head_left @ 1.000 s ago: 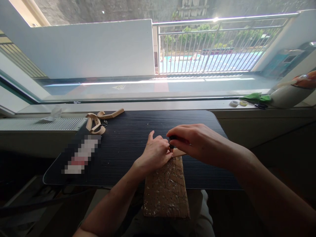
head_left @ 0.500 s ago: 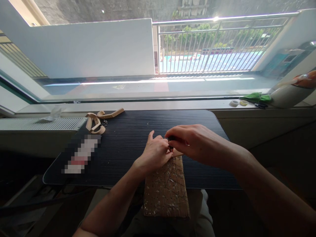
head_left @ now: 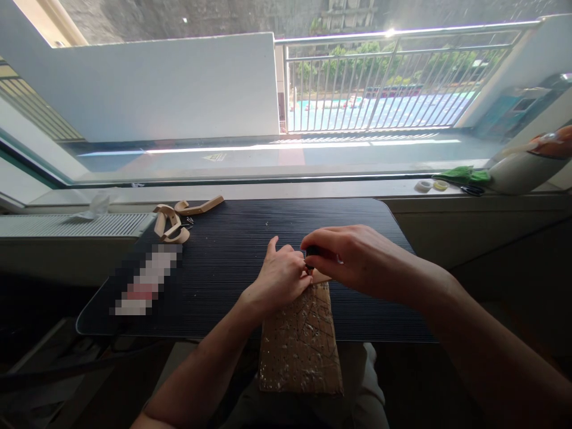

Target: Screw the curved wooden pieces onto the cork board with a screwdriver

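Note:
My right hand [head_left: 346, 253] is closed around a short black-handled screwdriver [head_left: 311, 252]; most of its handle is hidden in the palm. Its lower end points down beside my left fingertips, and the tip is hidden. My left hand [head_left: 282, 271] is closed on a pale wooden piece [head_left: 320, 276], with the thumb sticking up; only a small part of the wood shows under the hands. Under the wood is a worn brown cardboard piece [head_left: 300, 345], covered in scratches and small holes, that reaches over the table's near edge toward my lap.
On the black ridged table [head_left: 232, 286], bent wooden pieces [head_left: 168, 223] and small screws [head_left: 189, 221] lie at the back left. A blurred-out flat item [head_left: 149, 280] is nearer. Tape rolls [head_left: 423, 186], a green cloth [head_left: 465, 174] and a grey container [head_left: 513, 170] are on the windowsill.
My right hand has shifted very slightly, its fingers turning a little around the black handle. My left hand and the wood stay in place.

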### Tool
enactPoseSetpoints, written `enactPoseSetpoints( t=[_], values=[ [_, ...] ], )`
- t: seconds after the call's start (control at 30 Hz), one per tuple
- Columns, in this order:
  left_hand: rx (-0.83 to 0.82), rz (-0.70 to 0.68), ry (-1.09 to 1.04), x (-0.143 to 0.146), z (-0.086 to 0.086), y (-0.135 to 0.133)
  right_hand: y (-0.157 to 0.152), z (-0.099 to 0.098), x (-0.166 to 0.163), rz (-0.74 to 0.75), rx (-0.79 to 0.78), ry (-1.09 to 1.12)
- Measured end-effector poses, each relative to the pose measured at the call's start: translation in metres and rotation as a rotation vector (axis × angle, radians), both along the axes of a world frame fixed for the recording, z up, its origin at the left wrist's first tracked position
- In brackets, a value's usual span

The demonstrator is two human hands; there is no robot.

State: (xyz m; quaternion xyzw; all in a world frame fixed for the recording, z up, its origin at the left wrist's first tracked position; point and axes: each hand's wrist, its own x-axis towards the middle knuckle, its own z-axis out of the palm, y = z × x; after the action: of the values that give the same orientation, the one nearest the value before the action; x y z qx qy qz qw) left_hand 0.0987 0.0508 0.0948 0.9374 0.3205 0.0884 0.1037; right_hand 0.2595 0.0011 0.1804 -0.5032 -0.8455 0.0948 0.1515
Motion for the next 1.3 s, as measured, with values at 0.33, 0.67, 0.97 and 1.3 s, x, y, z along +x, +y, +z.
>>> enactPoseSetpoints(
  t=[0.33, 0.67, 0.97, 1.3],
  values=[
    [-0.003, -0.001, 0.002, 0.0, 0.0, 0.0, 0.0, 0.001, -0.002, -0.041, 0.018, -0.037],
    [-0.018, -0.004, -0.004, 0.001, 0.001, 0.001, 0.002, -0.006, 0.001, -0.094, 0.06, -0.051],
    [0.006, 0.007, -0.006, 0.001, 0.0, 0.001, 0.001, -0.003, 0.001, -0.006, 0.051, -0.045],
    [0.015, -0.017, 0.018, 0.0, -0.001, 0.002, 0.001, 0.001, 0.0, -0.02, 0.066, -0.071]
  ],
)
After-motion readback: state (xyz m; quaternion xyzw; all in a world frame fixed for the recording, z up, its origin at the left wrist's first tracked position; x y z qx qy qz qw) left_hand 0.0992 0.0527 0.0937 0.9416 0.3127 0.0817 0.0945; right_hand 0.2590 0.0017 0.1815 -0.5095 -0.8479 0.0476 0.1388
